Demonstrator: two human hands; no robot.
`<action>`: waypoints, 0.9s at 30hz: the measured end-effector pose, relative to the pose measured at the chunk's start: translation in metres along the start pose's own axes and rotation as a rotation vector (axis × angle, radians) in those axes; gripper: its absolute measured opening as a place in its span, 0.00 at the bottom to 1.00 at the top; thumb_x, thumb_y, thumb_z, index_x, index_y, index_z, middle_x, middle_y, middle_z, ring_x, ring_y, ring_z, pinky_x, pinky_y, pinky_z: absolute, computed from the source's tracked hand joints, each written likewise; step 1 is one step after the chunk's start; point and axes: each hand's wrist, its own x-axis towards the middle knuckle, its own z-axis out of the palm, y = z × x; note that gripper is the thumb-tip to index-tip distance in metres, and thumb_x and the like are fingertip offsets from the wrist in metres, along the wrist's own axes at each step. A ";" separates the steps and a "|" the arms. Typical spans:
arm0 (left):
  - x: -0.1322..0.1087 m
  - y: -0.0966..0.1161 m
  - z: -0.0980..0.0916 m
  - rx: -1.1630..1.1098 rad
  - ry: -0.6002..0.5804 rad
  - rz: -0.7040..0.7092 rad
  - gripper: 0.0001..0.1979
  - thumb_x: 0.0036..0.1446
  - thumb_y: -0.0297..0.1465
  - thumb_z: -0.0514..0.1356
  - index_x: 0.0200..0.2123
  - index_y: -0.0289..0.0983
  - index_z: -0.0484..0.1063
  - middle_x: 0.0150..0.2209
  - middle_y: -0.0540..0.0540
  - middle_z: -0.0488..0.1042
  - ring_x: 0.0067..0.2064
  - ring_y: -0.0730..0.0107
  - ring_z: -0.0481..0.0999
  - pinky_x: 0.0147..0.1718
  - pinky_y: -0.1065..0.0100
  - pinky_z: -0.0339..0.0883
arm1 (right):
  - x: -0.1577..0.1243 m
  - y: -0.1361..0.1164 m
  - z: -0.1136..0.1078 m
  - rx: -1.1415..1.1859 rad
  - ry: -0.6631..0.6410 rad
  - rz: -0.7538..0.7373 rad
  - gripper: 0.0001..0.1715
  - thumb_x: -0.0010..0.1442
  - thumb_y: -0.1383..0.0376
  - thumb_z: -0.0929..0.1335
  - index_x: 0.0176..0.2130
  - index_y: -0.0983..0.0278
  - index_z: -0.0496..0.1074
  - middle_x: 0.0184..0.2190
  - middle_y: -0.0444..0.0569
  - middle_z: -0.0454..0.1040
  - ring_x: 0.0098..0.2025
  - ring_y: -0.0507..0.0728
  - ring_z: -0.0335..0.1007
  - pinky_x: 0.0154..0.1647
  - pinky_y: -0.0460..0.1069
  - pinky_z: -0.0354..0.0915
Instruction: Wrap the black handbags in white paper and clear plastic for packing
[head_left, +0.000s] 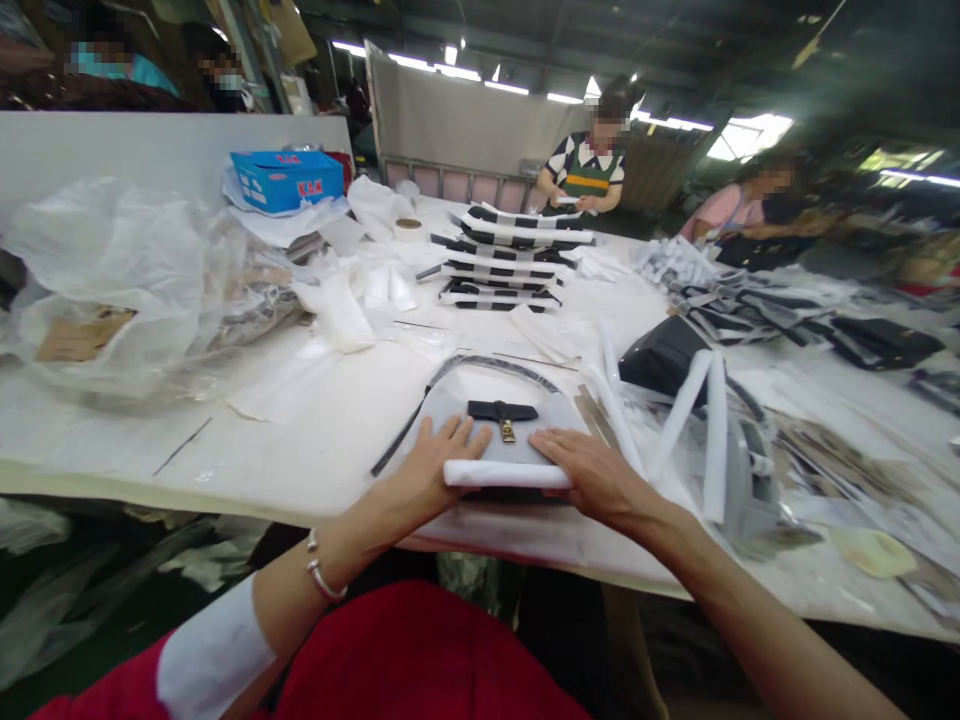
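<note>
A grey handbag point(487, 405) with a black strap and a brass clasp lies flat on the white table point(300, 440) in front of me. My left hand point(431, 465) rests on its left part, fingers stretched out. My right hand point(592, 475) lies on its right part, fingers flat. Between the two hands, at the bag's near edge, a white rolled paper tube point(506, 474) is pressed by both thumbs. A silver bangle sits on my left wrist.
Several more white tubes point(679, 415) and a black bag point(660, 355) lie to the right. Striped black-and-white bags point(510, 260) are stacked farther back. Clear plastic bags point(127, 290) are heaped on the left, beside a blue box point(285, 178). Two people work at the table's far side.
</note>
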 end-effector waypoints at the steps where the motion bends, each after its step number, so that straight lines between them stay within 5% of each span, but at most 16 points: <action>1: -0.003 0.004 0.010 0.020 0.044 -0.029 0.28 0.65 0.32 0.54 0.67 0.43 0.54 0.64 0.34 0.63 0.64 0.44 0.63 0.57 0.36 0.57 | -0.005 0.002 0.010 -0.016 0.056 -0.015 0.38 0.53 0.74 0.67 0.62 0.63 0.65 0.60 0.56 0.69 0.62 0.63 0.65 0.63 0.60 0.60; 7: -0.012 0.015 0.057 0.123 0.230 -0.099 0.24 0.67 0.33 0.51 0.65 0.49 0.59 0.63 0.39 0.66 0.63 0.47 0.65 0.60 0.36 0.53 | -0.017 -0.001 0.068 -0.222 0.332 -0.037 0.34 0.53 0.81 0.62 0.56 0.63 0.71 0.54 0.53 0.75 0.55 0.60 0.71 0.55 0.55 0.67; 14: -0.016 0.017 0.060 0.148 0.252 -0.109 0.25 0.67 0.36 0.51 0.66 0.49 0.58 0.63 0.38 0.65 0.63 0.46 0.65 0.60 0.36 0.54 | -0.024 -0.002 0.088 -0.291 0.485 -0.062 0.33 0.56 0.80 0.60 0.58 0.64 0.70 0.54 0.54 0.75 0.57 0.61 0.69 0.56 0.57 0.65; 19: -0.015 0.010 0.046 0.170 0.292 0.026 0.23 0.67 0.37 0.51 0.65 0.49 0.60 0.67 0.41 0.60 0.67 0.49 0.59 0.63 0.37 0.51 | -0.021 -0.004 0.078 -0.267 0.505 -0.072 0.31 0.57 0.80 0.60 0.57 0.64 0.70 0.53 0.54 0.76 0.55 0.60 0.71 0.54 0.56 0.67; 24: -0.007 -0.002 0.033 0.096 0.197 0.176 0.26 0.65 0.23 0.49 0.65 0.40 0.58 0.64 0.43 0.64 0.65 0.64 0.63 0.63 0.55 0.58 | -0.032 -0.017 0.035 -0.233 0.613 -0.147 0.23 0.63 0.74 0.64 0.56 0.62 0.70 0.55 0.56 0.73 0.59 0.63 0.67 0.60 0.61 0.63; 27: -0.001 -0.008 0.026 -0.035 0.096 0.185 0.27 0.63 0.21 0.50 0.65 0.40 0.58 0.63 0.43 0.67 0.62 0.64 0.68 0.60 0.58 0.63 | -0.049 -0.031 0.020 -0.189 0.679 -0.175 0.19 0.64 0.69 0.68 0.55 0.62 0.69 0.42 0.52 0.79 0.45 0.58 0.75 0.48 0.53 0.68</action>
